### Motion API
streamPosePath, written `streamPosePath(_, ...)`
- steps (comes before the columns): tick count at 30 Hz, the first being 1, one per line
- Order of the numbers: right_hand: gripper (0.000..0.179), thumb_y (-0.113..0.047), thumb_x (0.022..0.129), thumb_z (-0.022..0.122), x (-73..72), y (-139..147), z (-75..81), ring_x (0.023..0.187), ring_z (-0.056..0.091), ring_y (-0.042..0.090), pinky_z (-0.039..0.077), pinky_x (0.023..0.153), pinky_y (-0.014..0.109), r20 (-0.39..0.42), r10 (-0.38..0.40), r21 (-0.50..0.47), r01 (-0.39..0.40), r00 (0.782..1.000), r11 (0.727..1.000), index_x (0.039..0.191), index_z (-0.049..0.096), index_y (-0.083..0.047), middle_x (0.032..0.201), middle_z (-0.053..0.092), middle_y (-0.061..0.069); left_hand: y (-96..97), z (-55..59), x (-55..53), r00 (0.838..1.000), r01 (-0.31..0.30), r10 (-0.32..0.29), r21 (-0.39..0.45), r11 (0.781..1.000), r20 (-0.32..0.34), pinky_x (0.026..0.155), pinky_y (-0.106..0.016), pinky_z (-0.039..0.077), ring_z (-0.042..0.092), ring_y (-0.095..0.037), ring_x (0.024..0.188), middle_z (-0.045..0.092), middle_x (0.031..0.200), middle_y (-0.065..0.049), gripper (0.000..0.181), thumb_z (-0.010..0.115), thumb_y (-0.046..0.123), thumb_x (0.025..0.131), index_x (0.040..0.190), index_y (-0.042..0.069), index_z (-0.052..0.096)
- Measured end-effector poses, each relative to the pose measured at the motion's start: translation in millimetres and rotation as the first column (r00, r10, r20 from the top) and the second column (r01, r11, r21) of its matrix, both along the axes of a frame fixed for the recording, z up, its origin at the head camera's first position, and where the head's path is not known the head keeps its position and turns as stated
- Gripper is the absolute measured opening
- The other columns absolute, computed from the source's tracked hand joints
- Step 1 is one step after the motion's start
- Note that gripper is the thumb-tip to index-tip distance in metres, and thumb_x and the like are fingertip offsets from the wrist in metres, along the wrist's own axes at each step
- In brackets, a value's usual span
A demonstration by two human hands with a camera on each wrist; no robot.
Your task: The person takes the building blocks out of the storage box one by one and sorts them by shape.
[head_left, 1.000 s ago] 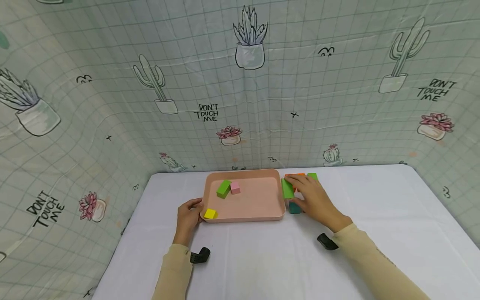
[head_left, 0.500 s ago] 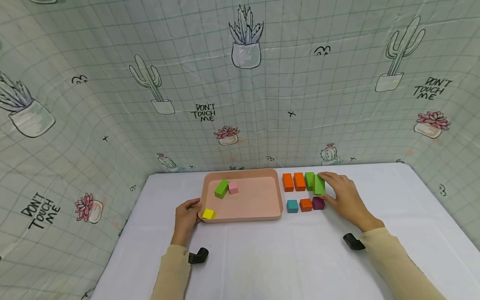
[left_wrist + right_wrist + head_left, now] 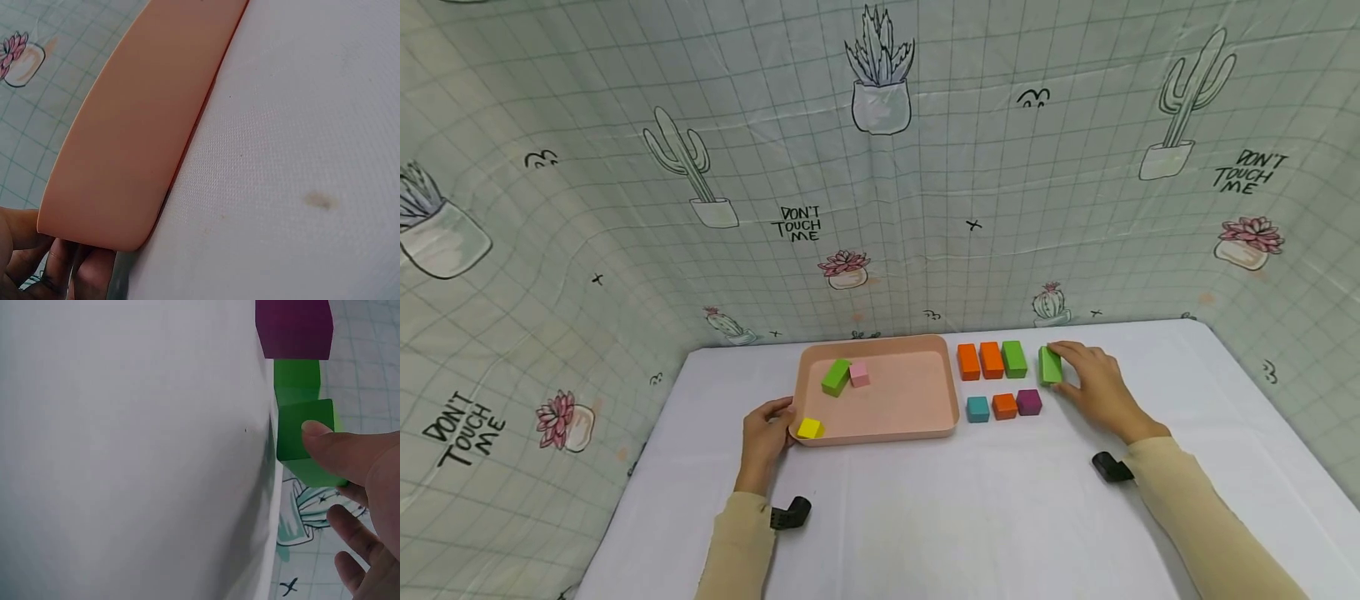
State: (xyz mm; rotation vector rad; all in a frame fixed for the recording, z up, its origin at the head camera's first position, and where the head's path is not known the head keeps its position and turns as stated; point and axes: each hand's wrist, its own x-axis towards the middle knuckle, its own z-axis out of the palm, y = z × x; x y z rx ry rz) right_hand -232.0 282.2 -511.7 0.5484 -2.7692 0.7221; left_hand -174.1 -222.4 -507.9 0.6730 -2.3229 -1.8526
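Observation:
My right hand (image 3: 1099,390) pinches a green rectangular block (image 3: 1050,366) between thumb and fingers, to the right of another green block (image 3: 1014,360). In the right wrist view the thumb (image 3: 331,447) presses the near end face of the held block (image 3: 306,431). At the left, my left hand (image 3: 766,435) grips the side of a shallow pink tray (image 3: 880,437) near its front corner; the left wrist view shows fingers (image 3: 56,262) curled at the tray's corner. Inside the tray lie a green block (image 3: 836,378), a pink cube (image 3: 859,374) and a yellow cube (image 3: 810,428).
Two orange rectangular blocks (image 3: 968,362) stand right of the tray, in line with the loose green one. A front row holds a teal cube (image 3: 977,409), an orange cube (image 3: 1004,407) and a purple block (image 3: 1029,402). A cactus-print cloth (image 3: 925,183) hangs behind the white table (image 3: 925,517).
My right hand has carried the green block from beside the tray's right edge rightward, past the loose blocks, uncovering them. My left hand has stayed at the tray.

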Motion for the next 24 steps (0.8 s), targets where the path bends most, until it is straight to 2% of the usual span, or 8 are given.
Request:
streamPosePath(12,0.061,-0.004,0.092,0.080,-20.2,4,1.5,0.129,0.048,0.052,0.033,0.106,0.069,0.087,0.038,0.071,-0.045,0.996,0.996,0.147,0.054,0.005,0.150,0.053,0.029,2.3,-0.4,-0.4,1.000,0.010,-0.011,0.016,1.000,0.017,0.053,-0.017,0.048,0.052,-0.008,0.059,0.062,0.105,-0.015,0.030,0.061,0.006,0.106,0.131,-0.009,0.068)
streamPosePath(19,0.060,-0.006,0.097,0.075,-28.5,3,3.3,0.135,0.044,0.052,0.029,0.110,0.069,0.175,0.071,0.088,-0.088,0.982,0.992,0.151,0.050,0.005,0.154,0.049,0.029,0.1,-0.1,2.2,1.000,0.010,-0.010,0.010,1.000,0.016,0.053,-0.017,0.047,0.052,-0.008,0.061,0.060,0.103,-0.013,0.030,0.061,0.007,0.107,0.131,-0.008,0.068)
streamPosePath(24,0.060,-0.006,0.098,0.073,-32.3,2,3.5,0.134,0.045,0.052,0.030,0.110,0.070,0.190,0.086,0.095,-0.105,0.978,0.990,0.152,0.049,0.006,0.154,0.048,0.030,-0.4,-1.7,1.3,1.000,0.012,-0.012,0.013,1.000,0.011,0.052,-0.017,0.047,0.051,-0.008,0.058,0.060,0.101,-0.012,0.030,0.061,0.006,0.106,0.131,-0.009,0.067)
